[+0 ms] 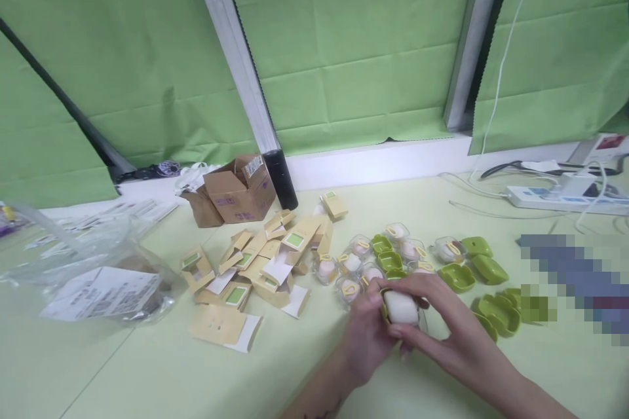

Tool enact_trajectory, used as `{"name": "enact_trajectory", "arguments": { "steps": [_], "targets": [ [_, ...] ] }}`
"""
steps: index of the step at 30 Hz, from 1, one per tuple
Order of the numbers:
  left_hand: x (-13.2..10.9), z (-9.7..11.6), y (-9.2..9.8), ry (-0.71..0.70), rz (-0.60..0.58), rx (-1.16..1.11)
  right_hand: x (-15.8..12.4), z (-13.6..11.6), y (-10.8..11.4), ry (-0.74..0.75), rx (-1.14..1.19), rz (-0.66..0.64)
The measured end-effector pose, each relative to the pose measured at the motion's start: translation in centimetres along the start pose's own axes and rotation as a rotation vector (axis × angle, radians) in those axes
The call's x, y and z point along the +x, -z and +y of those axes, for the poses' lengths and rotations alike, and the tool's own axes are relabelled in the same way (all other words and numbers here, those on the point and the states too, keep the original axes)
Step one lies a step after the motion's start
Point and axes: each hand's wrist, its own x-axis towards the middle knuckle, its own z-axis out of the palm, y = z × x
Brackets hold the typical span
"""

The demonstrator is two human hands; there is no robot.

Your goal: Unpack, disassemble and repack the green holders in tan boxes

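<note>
On the table [147, 373], right of the card pile [255, 262] and near the green trays [486, 268], the left hand [366, 334] and right hand [442, 327] grip a white puff [400, 308] near centre, apparently seating it in a tray, which calls for even pressure.

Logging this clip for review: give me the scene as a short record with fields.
left hand: holds white piece from its left
right hand: fingers wrapped over the same piece
beside hands: green case halves, clear cases
further left: pile of tan card sleeves
back: brown carton, power strip
surface: pale green table
</note>
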Motion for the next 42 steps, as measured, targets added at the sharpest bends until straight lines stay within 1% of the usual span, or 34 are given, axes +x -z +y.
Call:
{"name": "enact_trajectory", "arguments": {
  "steps": [2, 5, 9, 13, 16, 18, 22, 24, 27, 31, 34, 36, 40, 42],
  "targets": [
    [0.0, 0.2, -0.2, 0.011, 0.011, 0.099, 0.2, 0.2, 0.3, -0.028, -0.004, 0.026],
    [-0.1, 0.6, -0.4, 0.035, -0.004, 0.207, 0.2, 0.3, 0.5, 0.019, 0.003, 0.077],
    [-0.2, 0.8, 0.0, 0.010, -0.038, 0.282, -0.1, 0.4, 0.6, 0.081, -0.021, 0.077],
    [-0.4, 0.7, 0.3, -0.001, -0.072, 0.310, -0.4, 0.4, 0.4, 0.122, -0.039, 0.074],
    [-0.5, 0.6, 0.4, 0.002, -0.077, 0.337, -0.3, 0.2, 0.3, 0.116, -0.027, 0.068],
    [-0.4, 0.5, 0.3, -0.003, -0.052, 0.352, -0.1, 0.0, 0.5, 0.076, -0.001, 0.051],
    [-0.2, 0.5, 0.2, -0.085, 0.073, 0.375, 0.3, 0.0, 1.1, -0.067, 0.067, -0.025],
    [-0.2, 0.6, 0.1, -0.100, 0.100, 0.365, 0.4, 0.3, 1.3, -0.109, 0.106, -0.030],
    [-0.3, 0.8, 0.1, -0.119, 0.123, 0.400, 0.5, 0.7, 1.4, -0.113, 0.150, -0.035],
    [-0.4, 1.2, 0.0, -0.199, 0.193, 0.513, 0.7, 0.7, 1.2, -0.118, 0.197, -0.030],
    [-0.4, 1.3, -0.2, -0.231, 0.195, 0.556, 0.7, 0.5, 0.9, -0.098, 0.223, -0.047],
    [-0.4, 0.9, -0.3, -0.241, 0.173, 0.596, 0.5, 0.3, 0.7, -0.060, 0.163, -0.034],
    [-0.1, -0.1, -0.4, -0.354, 0.143, 0.703, 0.1, 0.1, 0.2, 0.058, -0.046, 0.021],
    [0.0, -0.4, -0.6, -0.355, 0.154, 0.697, 0.0, 0.0, 0.1, 0.120, -0.137, 0.023]
  ]
}}
